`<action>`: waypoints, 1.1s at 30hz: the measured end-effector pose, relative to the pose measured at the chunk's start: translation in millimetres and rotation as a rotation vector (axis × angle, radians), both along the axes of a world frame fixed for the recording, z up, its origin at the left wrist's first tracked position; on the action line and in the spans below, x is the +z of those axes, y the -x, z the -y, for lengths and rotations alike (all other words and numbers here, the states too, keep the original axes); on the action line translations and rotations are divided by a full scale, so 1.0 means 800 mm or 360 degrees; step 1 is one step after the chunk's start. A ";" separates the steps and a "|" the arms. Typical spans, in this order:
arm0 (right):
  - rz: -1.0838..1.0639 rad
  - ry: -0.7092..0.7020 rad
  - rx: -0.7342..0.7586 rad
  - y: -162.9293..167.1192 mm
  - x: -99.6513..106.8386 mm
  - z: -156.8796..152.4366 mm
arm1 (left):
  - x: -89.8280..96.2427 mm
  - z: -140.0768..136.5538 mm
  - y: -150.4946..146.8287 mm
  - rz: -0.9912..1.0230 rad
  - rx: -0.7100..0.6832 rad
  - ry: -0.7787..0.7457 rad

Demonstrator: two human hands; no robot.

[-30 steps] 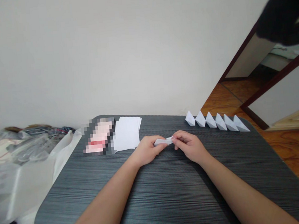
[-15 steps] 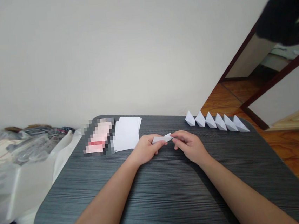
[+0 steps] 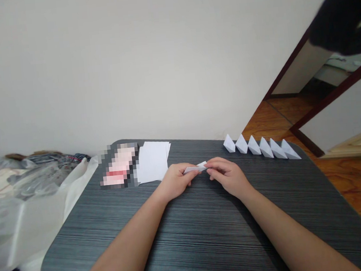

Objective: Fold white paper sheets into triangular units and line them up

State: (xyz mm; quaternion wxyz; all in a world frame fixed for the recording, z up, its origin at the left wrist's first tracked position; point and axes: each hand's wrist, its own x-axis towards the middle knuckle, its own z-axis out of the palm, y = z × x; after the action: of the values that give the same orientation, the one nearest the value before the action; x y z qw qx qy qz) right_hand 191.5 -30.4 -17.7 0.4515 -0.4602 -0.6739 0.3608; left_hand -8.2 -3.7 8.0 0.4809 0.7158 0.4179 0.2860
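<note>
Between my two hands is a small folded piece of white paper (image 3: 194, 168), held a little above the dark table (image 3: 190, 237). My left hand (image 3: 176, 182) pinches its left end, thumb on the near side and fingers behind. At the right end, my right hand (image 3: 229, 174) grips the paper between thumb and fingertips. The paper's folds are too small to make out fully. Beyond my left hand lies a stack of white paper sheets (image 3: 152, 160). A row of several folded white paper shapes (image 3: 253, 146) with pointed tops stands beyond my right hand.
A blurred-out pinkish object (image 3: 119, 165) lies at the table's far left corner. Clothes and plastic bags (image 3: 35, 183) are heaped left of the table. A pale wall (image 3: 161, 69) rises behind it, and a wooden floor (image 3: 360, 178) shows at right.
The folded paper has tilted slightly and its right end looks a bit more spread. My right fingers have shifted slightly left along it. Everything else stays in place.
</note>
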 end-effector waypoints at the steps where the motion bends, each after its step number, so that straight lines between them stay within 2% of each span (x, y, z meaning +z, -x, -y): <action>1: 0.0002 0.0012 0.0008 0.000 0.000 0.000 | 0.000 0.000 0.000 0.0003 -0.0006 -0.0006; 5: 0.0036 0.0029 0.0017 0.000 0.002 -0.001 | 0.002 0.000 -0.001 0.0031 -0.0061 -0.0015; 12: 0.0247 -0.0092 -0.0051 0.004 0.014 -0.001 | 0.000 0.001 -0.002 0.0009 -0.0087 -0.0011; 22: 0.0284 -0.0095 -0.0038 0.004 0.015 0.000 | -0.001 0.000 0.000 -0.0013 -0.0111 -0.0055; 33: 0.0336 -0.0142 -0.0018 0.006 0.017 0.000 | -0.006 0.001 -0.003 0.0068 -0.0035 0.0113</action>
State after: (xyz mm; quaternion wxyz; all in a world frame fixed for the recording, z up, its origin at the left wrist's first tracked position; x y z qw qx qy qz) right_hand 186.9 -30.5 -3.9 0.4001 -0.4788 -0.7305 0.2774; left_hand -5.9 -4.2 3.2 0.5179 0.6966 0.4096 0.2808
